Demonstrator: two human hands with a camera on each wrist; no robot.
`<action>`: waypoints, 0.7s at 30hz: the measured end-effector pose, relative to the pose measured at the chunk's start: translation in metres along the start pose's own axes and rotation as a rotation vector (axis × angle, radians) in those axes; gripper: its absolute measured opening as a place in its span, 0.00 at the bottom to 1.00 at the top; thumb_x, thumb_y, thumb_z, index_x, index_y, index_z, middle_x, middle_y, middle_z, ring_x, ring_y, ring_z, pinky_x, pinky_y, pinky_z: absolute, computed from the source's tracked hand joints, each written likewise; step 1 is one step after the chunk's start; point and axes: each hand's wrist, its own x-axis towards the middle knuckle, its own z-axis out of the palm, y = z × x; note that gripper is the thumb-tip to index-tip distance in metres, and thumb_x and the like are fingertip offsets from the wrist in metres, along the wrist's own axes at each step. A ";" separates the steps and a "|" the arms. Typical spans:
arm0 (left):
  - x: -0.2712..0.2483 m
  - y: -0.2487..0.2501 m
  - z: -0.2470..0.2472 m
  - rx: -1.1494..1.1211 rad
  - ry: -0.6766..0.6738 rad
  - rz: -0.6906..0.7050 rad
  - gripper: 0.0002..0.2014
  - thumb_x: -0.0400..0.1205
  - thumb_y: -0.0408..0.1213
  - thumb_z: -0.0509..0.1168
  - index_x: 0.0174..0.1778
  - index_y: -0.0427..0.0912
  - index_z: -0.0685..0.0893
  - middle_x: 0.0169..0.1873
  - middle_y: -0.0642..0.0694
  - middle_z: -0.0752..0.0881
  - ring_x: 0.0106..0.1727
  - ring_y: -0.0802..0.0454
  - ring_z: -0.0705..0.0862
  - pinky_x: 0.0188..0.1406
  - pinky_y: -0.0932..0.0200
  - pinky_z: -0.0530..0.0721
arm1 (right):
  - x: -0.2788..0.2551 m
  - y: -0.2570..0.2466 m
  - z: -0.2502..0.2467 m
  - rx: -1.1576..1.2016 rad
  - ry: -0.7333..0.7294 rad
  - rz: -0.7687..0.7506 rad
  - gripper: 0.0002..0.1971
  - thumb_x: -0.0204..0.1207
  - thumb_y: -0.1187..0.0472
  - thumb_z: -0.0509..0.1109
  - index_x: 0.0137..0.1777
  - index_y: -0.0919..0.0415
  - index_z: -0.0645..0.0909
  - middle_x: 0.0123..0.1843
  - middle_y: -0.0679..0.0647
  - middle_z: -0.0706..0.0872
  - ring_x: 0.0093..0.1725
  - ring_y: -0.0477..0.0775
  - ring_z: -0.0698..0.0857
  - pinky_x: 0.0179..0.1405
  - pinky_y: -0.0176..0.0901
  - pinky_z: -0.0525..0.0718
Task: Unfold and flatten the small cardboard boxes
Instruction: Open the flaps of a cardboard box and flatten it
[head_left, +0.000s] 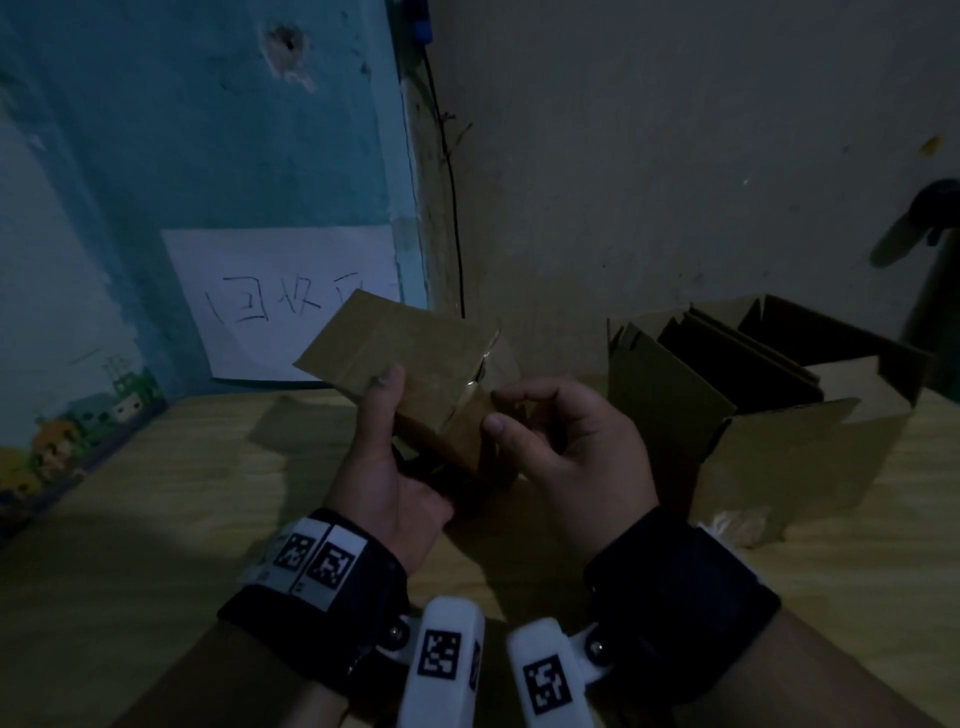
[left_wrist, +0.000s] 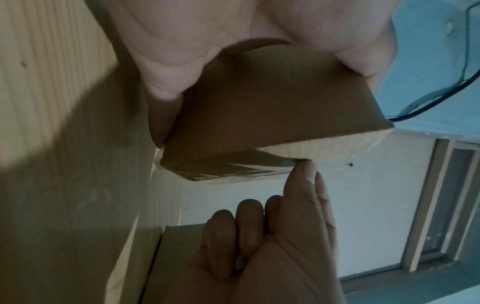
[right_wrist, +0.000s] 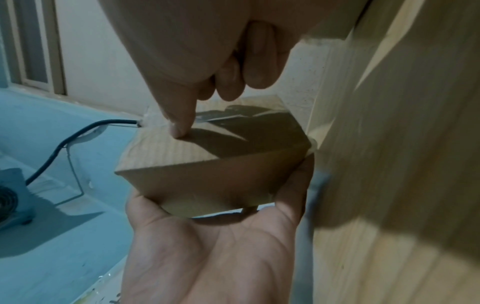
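A small brown cardboard box (head_left: 415, 353), still folded up and with clear tape along one end, is held above the wooden table. My left hand (head_left: 384, 467) grips it from below, with the thumb on its upper face. The left wrist view shows that box (left_wrist: 259, 113) sitting in the left palm. My right hand (head_left: 561, 441) is at the taped end; its thumb tip presses on the end face and the other fingers are curled close to the edge. The right wrist view shows the box (right_wrist: 207, 174), the pressing digit on it and my left hand (right_wrist: 207, 246) beneath.
A large open cardboard box (head_left: 675, 395) with flat cardboard pieces standing inside sits on the table (head_left: 156, 519) at the right. A crumpled bit of tape (head_left: 737, 525) lies by it. A white paper sign (head_left: 280, 301) and a black cable (head_left: 452, 208) hang on the wall behind.
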 end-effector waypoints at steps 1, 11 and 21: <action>0.000 -0.001 0.001 0.006 0.007 0.005 0.55 0.61 0.63 0.88 0.84 0.49 0.79 0.74 0.31 0.88 0.72 0.26 0.89 0.73 0.20 0.83 | 0.000 0.000 0.000 0.014 0.001 0.005 0.13 0.77 0.65 0.80 0.47 0.42 0.87 0.41 0.51 0.89 0.39 0.34 0.85 0.39 0.27 0.85; -0.002 -0.005 0.006 0.069 0.025 0.027 0.43 0.69 0.61 0.81 0.80 0.46 0.83 0.68 0.37 0.93 0.67 0.36 0.93 0.71 0.33 0.86 | 0.004 0.006 0.000 0.039 -0.047 0.051 0.03 0.81 0.65 0.76 0.48 0.56 0.88 0.47 0.45 0.91 0.43 0.41 0.89 0.44 0.35 0.89; 0.000 -0.003 0.005 0.041 0.074 0.060 0.43 0.72 0.62 0.79 0.82 0.48 0.82 0.70 0.37 0.92 0.68 0.35 0.93 0.61 0.36 0.92 | 0.001 0.000 0.000 -0.070 -0.163 0.027 0.01 0.87 0.58 0.69 0.53 0.52 0.81 0.44 0.53 0.88 0.44 0.51 0.87 0.49 0.63 0.89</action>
